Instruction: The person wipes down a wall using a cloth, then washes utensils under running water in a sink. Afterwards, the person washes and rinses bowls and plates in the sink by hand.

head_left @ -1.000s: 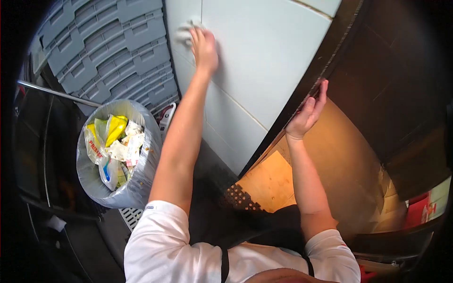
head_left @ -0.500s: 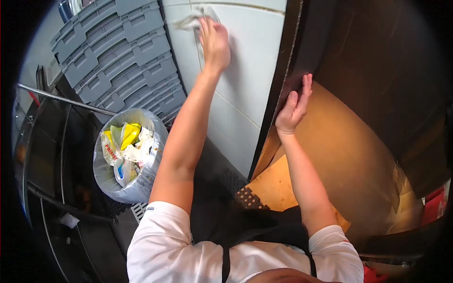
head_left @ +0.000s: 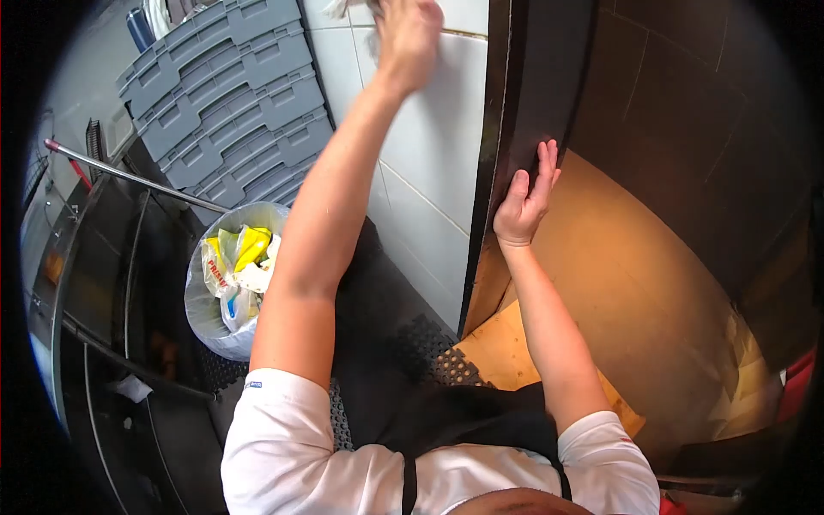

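Observation:
My left hand [head_left: 410, 39] is at the top of the view, against the white tiled wall [head_left: 433, 120]. It presses on a whitish cloth [head_left: 340, 8], which is mostly cut off by the upper edge. Further right, my right hand [head_left: 528, 196] rests against the dark edge panel [head_left: 542, 86] at the end of the tiled wall. Its fingers are stretched out and the thumb stands apart, with nothing held.
Grey stacked crates [head_left: 232, 94] stand left of the wall. Below them is a bin [head_left: 206, 305] lined with a clear bag and holding rubbish. A metal pole [head_left: 142, 180] slants behind it. Dark shelving [head_left: 94, 343] is at far left, a cardboard piece [head_left: 498, 348] low centre.
My left hand has moved up the tiles with the cloth, towards the upper edge. My right hand stays on the dark edge. The view has shifted, showing more of the left side.

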Available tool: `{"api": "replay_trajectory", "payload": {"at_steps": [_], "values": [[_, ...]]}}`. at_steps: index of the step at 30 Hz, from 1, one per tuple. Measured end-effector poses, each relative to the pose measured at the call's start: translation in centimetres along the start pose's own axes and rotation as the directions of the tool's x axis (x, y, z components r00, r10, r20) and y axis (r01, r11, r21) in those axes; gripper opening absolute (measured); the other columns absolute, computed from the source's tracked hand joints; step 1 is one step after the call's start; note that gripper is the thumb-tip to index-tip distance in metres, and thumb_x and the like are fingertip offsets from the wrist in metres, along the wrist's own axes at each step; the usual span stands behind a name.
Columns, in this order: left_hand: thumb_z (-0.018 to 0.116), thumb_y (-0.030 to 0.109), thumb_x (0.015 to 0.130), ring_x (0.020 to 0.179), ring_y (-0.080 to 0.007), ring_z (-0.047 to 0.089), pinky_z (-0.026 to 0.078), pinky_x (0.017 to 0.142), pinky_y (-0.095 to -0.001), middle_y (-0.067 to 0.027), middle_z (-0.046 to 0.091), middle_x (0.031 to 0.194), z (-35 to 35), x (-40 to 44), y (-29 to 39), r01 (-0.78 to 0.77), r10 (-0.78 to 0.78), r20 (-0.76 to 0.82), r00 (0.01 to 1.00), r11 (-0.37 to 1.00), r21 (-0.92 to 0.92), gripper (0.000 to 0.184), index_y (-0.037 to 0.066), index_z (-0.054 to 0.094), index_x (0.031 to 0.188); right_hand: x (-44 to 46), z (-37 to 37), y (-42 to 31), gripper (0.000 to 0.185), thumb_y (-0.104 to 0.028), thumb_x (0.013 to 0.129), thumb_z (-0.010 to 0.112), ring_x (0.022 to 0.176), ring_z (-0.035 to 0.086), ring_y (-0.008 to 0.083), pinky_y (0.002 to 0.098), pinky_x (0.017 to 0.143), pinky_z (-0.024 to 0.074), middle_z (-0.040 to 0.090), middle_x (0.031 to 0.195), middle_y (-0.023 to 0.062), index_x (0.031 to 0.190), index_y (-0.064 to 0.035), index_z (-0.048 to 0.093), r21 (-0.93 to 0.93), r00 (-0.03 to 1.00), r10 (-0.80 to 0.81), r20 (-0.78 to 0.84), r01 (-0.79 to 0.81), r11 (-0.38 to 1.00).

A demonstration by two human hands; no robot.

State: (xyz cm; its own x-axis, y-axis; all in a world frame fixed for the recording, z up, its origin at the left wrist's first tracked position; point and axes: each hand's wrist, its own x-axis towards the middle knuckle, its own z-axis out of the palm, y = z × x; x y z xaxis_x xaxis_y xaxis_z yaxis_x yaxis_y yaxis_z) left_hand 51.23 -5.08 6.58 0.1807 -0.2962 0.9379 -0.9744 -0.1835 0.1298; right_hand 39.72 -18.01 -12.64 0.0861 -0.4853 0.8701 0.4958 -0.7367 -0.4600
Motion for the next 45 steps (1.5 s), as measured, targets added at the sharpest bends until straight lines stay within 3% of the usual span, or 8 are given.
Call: {"api": "replay_trajectory", "payload": {"at_steps": [3,4,7,16,20,26,37,45], "values": [[0.013,0.064,0.095,0.146,-0.0363,-0.004,-0.004,0.115,-0.0463,-0.0229,0.003,0.157,1.5,-3.6,5.7,-0.251,0.251,0.010,0.968,0.968,-0.014,0.086,-0.002,0.007,0.150,0.0,-0.1,0.2,0.048,-0.026,0.096,0.046,0.139,0.032,0.0325,0.0521,0.115,0.0093,0.039,0.147,0.0169,0.137,-0.0011,0.045,-0.038,1.000,0.003,0.009,-0.002,0.999],[0.044,0.047,0.091,0.145,-0.0424,0.004,-0.002,0.109,-0.0652,-0.0266,0.010,0.155,1.4,-4.1,7.1,-0.352,0.349,-0.048,0.936,0.933,-0.080,0.081,0.001,0.012,0.151,0.1,0.0,0.2,0.048,-0.026,0.096,0.046,0.139,0.032,0.0327,0.0520,0.115,0.0095,0.039,0.147,0.0168,0.136,-0.0011,0.045,-0.031,1.000,-0.003,-0.001,0.003,1.000],[0.041,0.033,0.089,0.138,-0.0434,0.024,0.002,0.110,-0.0630,-0.0293,0.038,0.141,1.1,-0.6,3.7,-0.373,0.369,-0.059,0.928,0.923,-0.097,0.072,-0.001,0.020,0.149,0.1,0.0,-0.1,0.047,-0.025,0.095,0.047,0.139,0.032,0.0325,0.0518,0.115,0.0098,0.039,0.147,0.0165,0.136,-0.0010,0.046,-0.022,1.000,0.001,-0.004,-0.002,1.000],[0.029,0.045,0.098,0.144,-0.0431,0.002,0.005,0.112,-0.0591,-0.0291,0.006,0.154,1.1,-0.9,-7.4,0.464,-0.475,-0.120,0.872,0.879,-0.109,0.075,-0.005,0.004,0.149,0.0,-0.1,-0.4,0.046,-0.022,0.094,0.047,0.138,0.033,0.0324,0.0522,0.114,0.0107,0.041,0.146,0.0171,0.135,-0.0006,0.047,-0.037,1.000,0.001,-0.015,-0.002,0.999],[0.028,0.050,0.099,0.145,-0.0419,-0.002,0.001,0.113,-0.0551,-0.0277,0.000,0.156,1.7,-7.6,2.1,-0.051,0.051,0.054,0.997,0.999,0.003,0.080,-0.003,-0.004,0.149,0.0,0.3,0.0,0.045,-0.020,0.094,0.047,0.138,0.034,0.0324,0.0524,0.114,0.0111,0.042,0.145,0.0175,0.135,-0.0015,0.047,-0.018,1.000,-0.012,-0.026,0.012,1.000],[0.032,0.042,0.101,0.144,-0.0389,0.004,0.001,0.115,-0.0453,-0.0261,0.007,0.155,2.1,-3.2,-0.5,-0.098,0.046,-0.306,0.951,0.983,-0.157,0.073,-0.002,-0.001,0.150,0.0,-0.1,0.1,0.046,-0.020,0.096,0.043,0.139,0.032,0.0309,0.0492,0.115,0.0096,0.039,0.147,0.0161,0.138,-0.0010,0.043,-0.037,1.000,-0.015,0.007,0.015,0.999],[0.028,0.056,0.097,0.145,-0.0416,0.003,0.001,0.114,-0.0511,-0.0285,0.008,0.155,0.0,-0.1,-2.0,-0.334,0.338,-0.060,0.939,0.940,0.069,0.079,0.001,0.011,0.151,-0.1,-0.2,0.2,0.048,-0.024,0.094,0.047,0.139,0.032,0.0326,0.0516,0.115,0.0089,0.040,0.147,0.0167,0.136,-0.0005,0.046,-0.021,1.000,0.008,-0.009,-0.008,1.000],[0.021,0.045,0.102,0.145,-0.0398,0.005,0.006,0.117,-0.0432,-0.0260,0.009,0.155,0.0,1.0,-9.9,0.207,-0.240,-0.193,0.951,0.962,-0.175,0.069,-0.001,0.005,0.150,0.1,0.1,0.4,0.048,-0.024,0.094,0.048,0.139,0.033,0.0321,0.0523,0.115,0.0074,0.040,0.147,0.0161,0.136,-0.0008,0.046,0.009,1.000,-0.008,-0.013,0.008,1.000]]}}
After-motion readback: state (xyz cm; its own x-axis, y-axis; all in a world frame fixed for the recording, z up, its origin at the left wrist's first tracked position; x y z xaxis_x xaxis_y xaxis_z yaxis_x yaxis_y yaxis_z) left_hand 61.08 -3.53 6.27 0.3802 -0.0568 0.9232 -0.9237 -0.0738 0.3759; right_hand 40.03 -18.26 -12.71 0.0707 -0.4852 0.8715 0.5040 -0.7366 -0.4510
